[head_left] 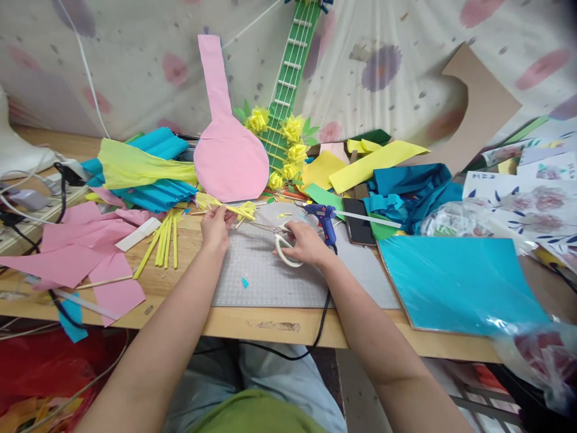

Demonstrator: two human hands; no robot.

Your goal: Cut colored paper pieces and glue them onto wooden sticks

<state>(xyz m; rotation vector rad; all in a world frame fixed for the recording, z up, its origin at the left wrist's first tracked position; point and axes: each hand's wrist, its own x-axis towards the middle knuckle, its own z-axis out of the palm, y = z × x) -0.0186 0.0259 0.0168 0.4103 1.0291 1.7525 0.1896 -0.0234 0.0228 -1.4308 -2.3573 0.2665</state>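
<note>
Over the grey cutting mat [252, 285], my left hand [215, 227] pinches a twisted piece of yellow paper [244, 210] that sticks out past the fingertips on both sides. White-handled scissors [279, 248] are in my right hand [307, 242], with fingers in the handle loops. Their blades point left toward the yellow paper; whether they touch it is hard to make out. Just beyond my right hand lies a blue glue gun [326, 224] with a long glue stick in its back. A small blue scrap [244, 282] rests on the mat.
A pink banjo-shaped cutout [231, 159] and a green paper guitar neck with yellow flowers [295, 129] lean at the back. Pink paper [76, 246] and yellow strips [166, 240] lie left. A phone [360, 230] and turquoise sheets [460, 279] lie right. A black cord [323, 319] hangs over the edge.
</note>
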